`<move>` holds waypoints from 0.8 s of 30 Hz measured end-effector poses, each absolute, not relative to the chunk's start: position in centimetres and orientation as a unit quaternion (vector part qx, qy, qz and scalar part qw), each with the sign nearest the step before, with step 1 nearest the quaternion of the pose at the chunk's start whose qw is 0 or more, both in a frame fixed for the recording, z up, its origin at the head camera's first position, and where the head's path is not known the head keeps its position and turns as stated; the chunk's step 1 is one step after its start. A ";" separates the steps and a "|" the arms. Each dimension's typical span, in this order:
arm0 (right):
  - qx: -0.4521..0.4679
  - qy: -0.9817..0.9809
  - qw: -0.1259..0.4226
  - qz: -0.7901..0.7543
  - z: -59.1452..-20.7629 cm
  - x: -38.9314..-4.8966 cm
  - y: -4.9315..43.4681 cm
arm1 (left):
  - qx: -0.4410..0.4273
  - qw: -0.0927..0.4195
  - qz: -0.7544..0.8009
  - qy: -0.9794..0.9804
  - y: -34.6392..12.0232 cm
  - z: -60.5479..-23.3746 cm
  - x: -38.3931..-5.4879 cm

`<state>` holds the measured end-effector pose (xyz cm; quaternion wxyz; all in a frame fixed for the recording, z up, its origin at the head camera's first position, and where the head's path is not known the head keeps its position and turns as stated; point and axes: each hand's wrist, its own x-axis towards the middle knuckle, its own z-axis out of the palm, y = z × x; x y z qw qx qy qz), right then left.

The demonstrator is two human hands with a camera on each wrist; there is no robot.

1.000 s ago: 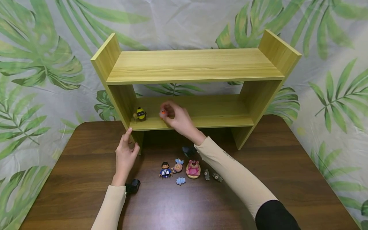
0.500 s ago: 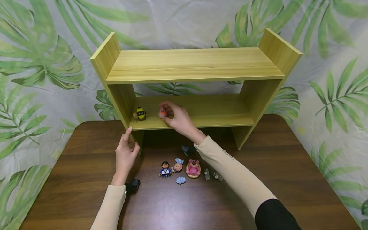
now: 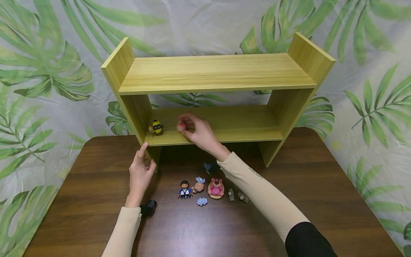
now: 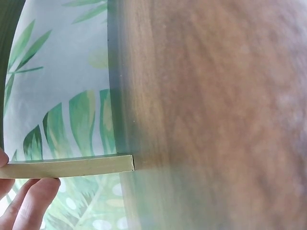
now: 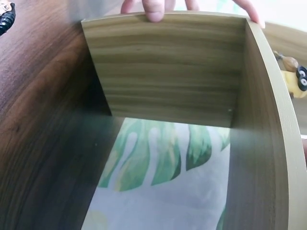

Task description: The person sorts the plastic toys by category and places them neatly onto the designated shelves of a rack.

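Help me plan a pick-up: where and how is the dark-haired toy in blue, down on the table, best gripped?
I'd pinch the dark-haired toy by the sides of its head, coming from the left: the head looks narrower than the body, bare table lies on that side, and the peach-coloured toy crowds the right.

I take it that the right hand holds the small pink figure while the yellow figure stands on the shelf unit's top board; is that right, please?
Not quite: the head view shows the yellow figure standing on the lower board. The right hand does hold the small pink figure.
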<state>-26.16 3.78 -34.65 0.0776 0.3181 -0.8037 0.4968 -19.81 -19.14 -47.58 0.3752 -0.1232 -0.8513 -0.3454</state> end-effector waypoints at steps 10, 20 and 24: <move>0.314 -0.801 0.074 0.505 -34.8 -26.2 3.8 | -0.126 0.377 -0.342 -0.851 -19.2 -47.6 -19.9; 0.313 -0.798 0.071 0.511 -34.7 -26.1 3.8 | -0.122 0.372 -0.345 -0.853 -19.1 -47.5 -19.7; 0.314 -0.789 0.065 0.524 -34.6 -26.0 4.0 | -0.124 0.375 -0.344 -0.852 -19.1 -47.5 -19.7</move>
